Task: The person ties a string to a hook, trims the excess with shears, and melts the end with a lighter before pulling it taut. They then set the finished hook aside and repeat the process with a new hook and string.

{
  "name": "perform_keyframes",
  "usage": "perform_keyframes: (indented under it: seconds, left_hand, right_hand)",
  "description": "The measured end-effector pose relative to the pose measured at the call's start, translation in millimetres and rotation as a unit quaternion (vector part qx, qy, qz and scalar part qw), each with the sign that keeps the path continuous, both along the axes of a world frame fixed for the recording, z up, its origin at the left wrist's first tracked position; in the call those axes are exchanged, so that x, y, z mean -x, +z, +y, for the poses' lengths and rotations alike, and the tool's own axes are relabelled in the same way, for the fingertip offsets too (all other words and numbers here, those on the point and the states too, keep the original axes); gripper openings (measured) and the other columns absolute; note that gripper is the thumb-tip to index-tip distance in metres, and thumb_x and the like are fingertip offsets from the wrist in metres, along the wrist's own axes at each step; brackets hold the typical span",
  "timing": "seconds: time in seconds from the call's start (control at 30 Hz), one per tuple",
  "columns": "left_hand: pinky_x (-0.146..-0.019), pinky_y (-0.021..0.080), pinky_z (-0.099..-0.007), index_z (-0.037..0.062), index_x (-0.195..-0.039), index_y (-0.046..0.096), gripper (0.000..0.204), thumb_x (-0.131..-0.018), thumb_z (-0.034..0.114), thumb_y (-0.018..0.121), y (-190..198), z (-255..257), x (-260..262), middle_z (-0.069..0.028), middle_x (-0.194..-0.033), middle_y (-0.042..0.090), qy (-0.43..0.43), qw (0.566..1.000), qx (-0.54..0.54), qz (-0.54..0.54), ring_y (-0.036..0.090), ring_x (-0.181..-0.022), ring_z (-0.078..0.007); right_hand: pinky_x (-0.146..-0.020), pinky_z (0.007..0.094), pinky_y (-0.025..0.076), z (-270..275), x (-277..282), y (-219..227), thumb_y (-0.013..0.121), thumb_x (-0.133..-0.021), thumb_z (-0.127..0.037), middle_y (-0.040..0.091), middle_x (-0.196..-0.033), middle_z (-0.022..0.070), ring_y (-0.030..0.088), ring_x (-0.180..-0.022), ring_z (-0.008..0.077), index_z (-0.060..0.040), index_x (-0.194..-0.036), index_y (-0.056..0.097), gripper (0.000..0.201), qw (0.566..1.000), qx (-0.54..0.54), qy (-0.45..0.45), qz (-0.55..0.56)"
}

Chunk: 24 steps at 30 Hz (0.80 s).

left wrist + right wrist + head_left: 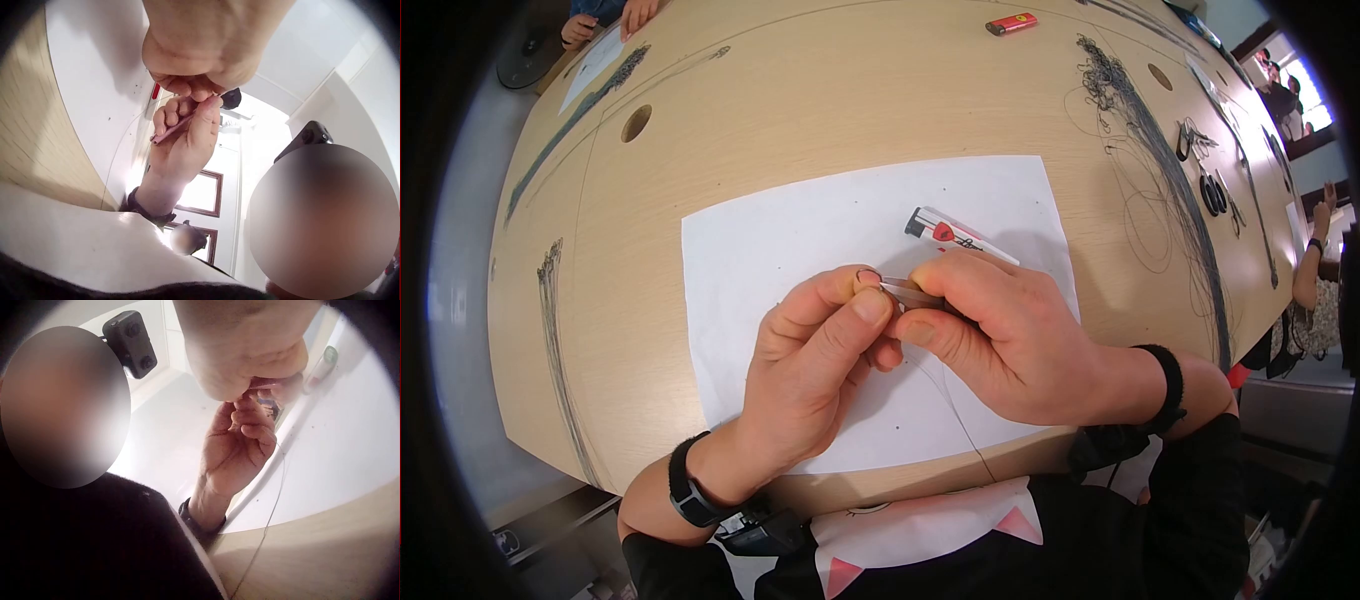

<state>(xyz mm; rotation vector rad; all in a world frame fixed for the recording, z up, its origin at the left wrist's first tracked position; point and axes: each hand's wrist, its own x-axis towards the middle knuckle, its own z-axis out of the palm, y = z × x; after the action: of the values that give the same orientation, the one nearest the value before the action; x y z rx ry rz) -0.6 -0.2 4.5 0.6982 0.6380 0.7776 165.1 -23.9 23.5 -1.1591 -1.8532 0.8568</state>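
Both hands are held over the white paper sheet (800,240): a thin metal strip (910,294) is pinched by the right hand (1000,340), a small hook (868,276) by the left hand (820,360), near the lighter (955,234).

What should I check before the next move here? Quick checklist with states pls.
1. Left hand pinches the small hook: ok, thumb and forefinger close round it.
2. Right hand holds the flat tool: ok, its tip meets the left fingertips.
3. Thin line runs free from the hands toward the table edge: ok, no snag seen on the paper.
4. Line seated in the hook: cannot tell, fingers hide it.
5. White lighter out of the way: ok, lies on the paper just beyond the right hand, apart from it.
6. Work over the paper: ok.
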Motion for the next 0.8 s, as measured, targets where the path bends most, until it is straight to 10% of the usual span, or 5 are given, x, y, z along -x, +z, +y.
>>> perform_keyframes:
  seconds: [0.8]
  left_hand:
    - [-0.061, 0.04, -0.0194, 0.0055, -0.095, 0.051, 0.014, -0.085, 0.013, 0.046, -3.0, -1.2, 0.3, -0.0017, -0.082, 0.054, 0.019, 0.987, -0.14, 0.077, 0.047, -0.067, -0.0059]
  right_hand:
    - [-0.051, 0.036, 0.035, -2.9, 3.4, -5.0, 0.052, -0.08, -0.018, 0.043, -0.064, 0.0131, 0.044, -0.059, 0.0289, -0.0017, -0.073, 0.042, 0.02, 1.0, -0.008, -0.012, 0.009]
